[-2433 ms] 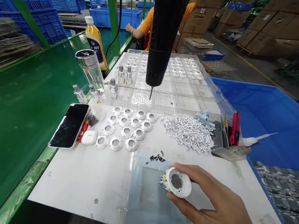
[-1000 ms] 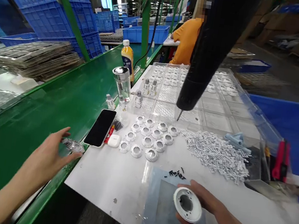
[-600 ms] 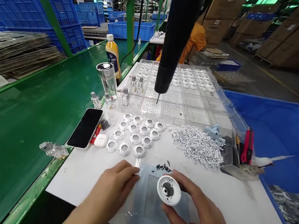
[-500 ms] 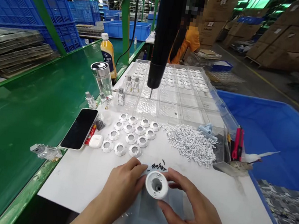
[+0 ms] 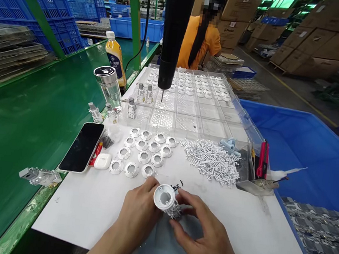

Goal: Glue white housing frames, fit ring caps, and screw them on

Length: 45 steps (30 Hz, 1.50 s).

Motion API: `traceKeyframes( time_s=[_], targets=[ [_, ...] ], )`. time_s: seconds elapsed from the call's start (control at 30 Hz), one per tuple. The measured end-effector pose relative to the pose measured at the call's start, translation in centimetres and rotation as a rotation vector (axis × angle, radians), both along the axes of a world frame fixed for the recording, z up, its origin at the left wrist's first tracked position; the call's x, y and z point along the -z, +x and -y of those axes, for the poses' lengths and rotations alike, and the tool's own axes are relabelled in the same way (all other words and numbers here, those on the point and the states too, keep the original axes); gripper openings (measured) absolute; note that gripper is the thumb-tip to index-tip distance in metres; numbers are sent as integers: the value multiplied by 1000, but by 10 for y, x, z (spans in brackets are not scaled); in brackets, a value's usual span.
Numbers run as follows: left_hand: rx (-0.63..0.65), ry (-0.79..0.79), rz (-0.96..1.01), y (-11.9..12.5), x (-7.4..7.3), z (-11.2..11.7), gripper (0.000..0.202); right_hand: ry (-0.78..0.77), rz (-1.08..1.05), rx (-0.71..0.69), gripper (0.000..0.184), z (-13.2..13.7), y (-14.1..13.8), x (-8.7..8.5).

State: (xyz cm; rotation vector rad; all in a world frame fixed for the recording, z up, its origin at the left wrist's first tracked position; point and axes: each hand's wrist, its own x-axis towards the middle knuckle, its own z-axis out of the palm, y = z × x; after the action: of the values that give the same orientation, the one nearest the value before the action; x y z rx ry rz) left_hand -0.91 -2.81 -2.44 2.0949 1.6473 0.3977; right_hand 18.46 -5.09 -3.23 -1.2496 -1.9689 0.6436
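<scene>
Both my hands meet over the white table near its front edge. My right hand grips a white round housing with a metal finned body, tilted with its open end up. My left hand touches the housing's left side with curled fingers. Just behind them lie a few small black screws and several white rings set in rows. A black hanging screwdriver points down over a clear compartment tray.
A phone, earbud case, glass bottle and orange drink bottle line the table's left side. A heap of white pins lies right. A loose metal part rests on the green conveyor. Blue bin at right. A person in orange works beyond.
My left hand left a metal part on the green conveyor, then came over to the housing. The housing has tipped and shifted left, now held between both hands.
</scene>
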Motion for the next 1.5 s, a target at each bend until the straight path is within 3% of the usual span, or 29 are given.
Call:
traceKeyframes(
  time_s=[0.3,0.53,0.73,0.8,0.87,0.97,1.07,1.13,1.2,1.27,1.37,1.43,1.5],
  targets=[
    [-26,-58,59,-3,1,-2,22,-26,-2,33,56,13,24,-1],
    [-20,-75,117,-7,-4,-8,23,-67,-126,-170,66,3,-7,2],
    [-46,-55,284,-20,-5,-2,24,-191,-102,-211,70,-1,-12,0],
    [-57,-77,435,-21,-6,7,25,-208,-88,-215,67,-2,-11,-4],
    [-74,-183,765,-23,-8,19,28,-225,-82,-231,61,-2,-12,-8],
    [33,-367,1242,-22,-10,36,56,-280,-55,-257,56,-1,-10,-12],
    [107,-260,1248,-15,-6,42,63,-318,21,-290,60,-7,3,-19],
    [137,-130,1221,-7,-2,41,62,-346,129,-331,56,-20,18,-31],
    [179,-70,1217,-1,3,40,63,-365,229,-312,38,-41,29,-51],
    [184,-83,1197,4,6,41,62,-290,174,-119,23,-68,29,-78],
    [144,-129,1154,5,7,46,57,-100,-106,100,19,-111,1,-121],
    [80,-203,1128,4,7,50,55,23,-314,42,26,-139,-29,-146],
    [-9,-307,1096,1,6,53,55,194,-387,22,36,-166,-59,-167]
  ],
)
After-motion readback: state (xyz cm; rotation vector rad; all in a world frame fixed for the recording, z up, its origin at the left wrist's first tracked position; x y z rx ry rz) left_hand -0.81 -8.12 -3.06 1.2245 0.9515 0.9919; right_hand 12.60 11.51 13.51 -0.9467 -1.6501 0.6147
